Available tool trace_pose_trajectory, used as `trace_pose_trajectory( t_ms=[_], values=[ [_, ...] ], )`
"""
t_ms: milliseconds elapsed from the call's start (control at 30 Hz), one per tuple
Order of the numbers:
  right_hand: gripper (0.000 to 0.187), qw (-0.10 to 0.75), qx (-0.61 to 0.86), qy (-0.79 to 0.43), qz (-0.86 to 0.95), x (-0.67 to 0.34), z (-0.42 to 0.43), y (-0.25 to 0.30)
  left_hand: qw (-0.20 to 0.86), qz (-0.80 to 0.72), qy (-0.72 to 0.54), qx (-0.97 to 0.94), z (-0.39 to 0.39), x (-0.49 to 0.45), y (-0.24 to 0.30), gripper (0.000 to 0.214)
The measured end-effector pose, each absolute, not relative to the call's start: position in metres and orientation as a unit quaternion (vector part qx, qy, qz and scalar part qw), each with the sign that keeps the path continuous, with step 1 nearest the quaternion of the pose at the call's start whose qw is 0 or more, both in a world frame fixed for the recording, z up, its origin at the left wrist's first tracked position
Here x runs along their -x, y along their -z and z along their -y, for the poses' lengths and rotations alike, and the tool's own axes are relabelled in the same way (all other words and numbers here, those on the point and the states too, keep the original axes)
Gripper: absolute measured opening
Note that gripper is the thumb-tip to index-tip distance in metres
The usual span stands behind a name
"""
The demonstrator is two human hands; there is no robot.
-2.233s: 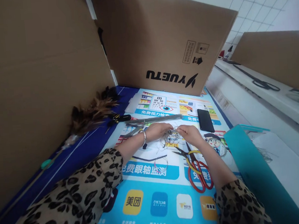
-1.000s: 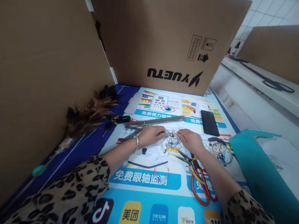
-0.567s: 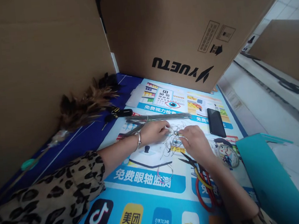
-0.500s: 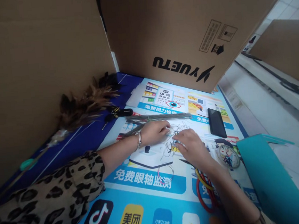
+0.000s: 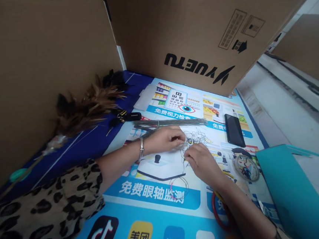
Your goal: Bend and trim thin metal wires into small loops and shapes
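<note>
A loose tangle of thin dark wire or cord (image 5: 198, 135) lies on the printed mat between and behind my hands. My left hand (image 5: 165, 138), with a silver bangle at the wrist, has its fingers pinched at the tangle's left side. From the front right, my right hand (image 5: 200, 160) pinches at the near edge, where a thin strand hangs between the fingertips. A thin loop with a pink part (image 5: 179, 188) lies nearer to me. Behind my left hand stretches a bundle of straight thin wires (image 5: 171, 123).
A black phone (image 5: 234, 129), a round clear dish (image 5: 246, 167) and a teal box (image 5: 291, 186) with white paper are on the right. Red-handled pliers or scissors (image 5: 219, 211) lie under my right forearm. Keys (image 5: 123, 117) and brown feathers (image 5: 91, 107) are left. Cardboard walls (image 5: 196, 27) stand behind.
My fingers have shifted slightly at the tangle, with the right hand now lower and nearer to me. More of the tangle shows behind them. The view has tilted a little.
</note>
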State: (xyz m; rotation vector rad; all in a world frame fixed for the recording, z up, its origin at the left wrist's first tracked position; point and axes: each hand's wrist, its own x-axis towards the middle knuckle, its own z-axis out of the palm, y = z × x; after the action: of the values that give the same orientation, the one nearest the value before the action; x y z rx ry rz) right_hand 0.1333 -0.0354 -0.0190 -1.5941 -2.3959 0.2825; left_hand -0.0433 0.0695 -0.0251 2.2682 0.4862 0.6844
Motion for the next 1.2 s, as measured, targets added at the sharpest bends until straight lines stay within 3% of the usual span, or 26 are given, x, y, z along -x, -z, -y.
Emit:
trace_pose_trajectory(
  t_ms=[167,333,500,700,1000,1200],
  values=[
    [0.011,0.125,0.554,-0.098,0.817,-0.134,0.035,0.019,0.410,-0.071,-0.153,-0.896,-0.066,0.054,0.009,0.015],
    [0.012,0.113,0.552,-0.103,0.820,-0.136,0.034,0.019,0.331,-0.088,-0.107,-0.933,-0.063,0.052,0.016,0.015],
    [0.015,0.104,0.542,-0.102,0.827,-0.139,0.034,0.021,0.255,-0.075,-0.131,-0.955,-0.063,0.049,0.021,0.013],
    [0.017,0.105,0.541,-0.085,0.830,-0.142,0.033,0.021,0.236,-0.059,-0.158,-0.957,-0.061,0.047,0.019,0.014],
    [0.018,0.075,0.552,-0.059,0.828,-0.156,0.026,0.011,0.133,-0.091,-0.129,-0.978,-0.050,0.039,0.021,0.017],
    [0.019,0.067,0.566,-0.050,0.820,-0.160,0.027,0.009,0.119,-0.096,-0.118,-0.981,-0.043,0.039,0.020,0.020]
  ],
)
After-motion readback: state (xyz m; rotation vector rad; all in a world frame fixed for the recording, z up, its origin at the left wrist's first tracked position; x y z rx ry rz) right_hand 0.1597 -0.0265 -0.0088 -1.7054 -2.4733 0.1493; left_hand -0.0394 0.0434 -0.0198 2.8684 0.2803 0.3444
